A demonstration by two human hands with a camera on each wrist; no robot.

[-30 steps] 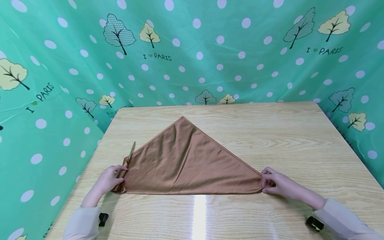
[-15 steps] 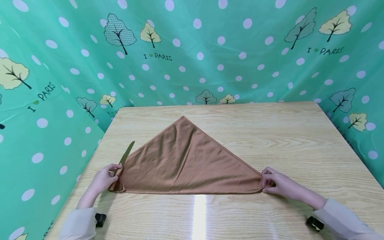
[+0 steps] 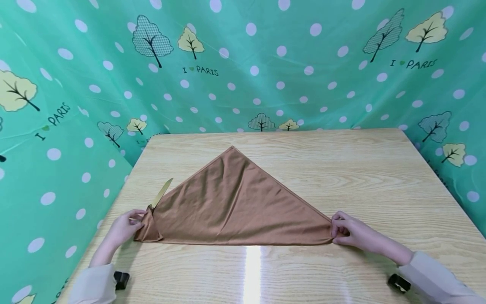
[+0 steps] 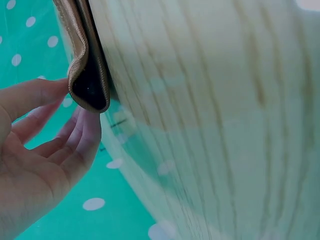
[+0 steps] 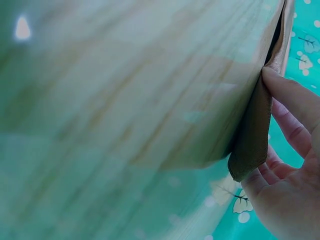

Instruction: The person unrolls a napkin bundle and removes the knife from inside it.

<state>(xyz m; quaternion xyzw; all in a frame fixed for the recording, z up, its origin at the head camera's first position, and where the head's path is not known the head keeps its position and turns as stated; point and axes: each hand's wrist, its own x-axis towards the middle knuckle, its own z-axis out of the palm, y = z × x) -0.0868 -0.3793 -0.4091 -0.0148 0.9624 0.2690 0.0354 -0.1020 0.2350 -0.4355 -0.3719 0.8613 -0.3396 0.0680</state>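
Note:
A brown cloth (image 3: pixel 235 207) lies on the table as a folded triangle, its point away from me and its long edge nearest me. At its left end, my left hand (image 3: pixel 122 228) holds a turned-over flap (image 3: pixel 149 230) between thumb and fingers. From the top of that flap sticks a gold knife blade (image 3: pixel 163 191), tip slanting up and right; its lower part is hidden in the cloth. My right hand (image 3: pixel 353 233) pinches the right corner. In the right wrist view, thumb and fingers grip the cloth's drooping corner (image 5: pixel 254 132); in the left wrist view the cloth's edge (image 4: pixel 104 90) forms a loop.
A light wood table (image 3: pixel 341 169) spreads out around the cloth, with a bright light reflection on its near part. Behind and beside it hangs a green dotted curtain (image 3: pixel 212 105) with printed trees. A black wrist camera (image 3: pixel 398 283) shows under the right sleeve.
My left hand has shifted slightly left, drawing the cloth's end outward, and the flap there is wider. The knife blade has tilted farther to the right. My right hand stays at its corner.

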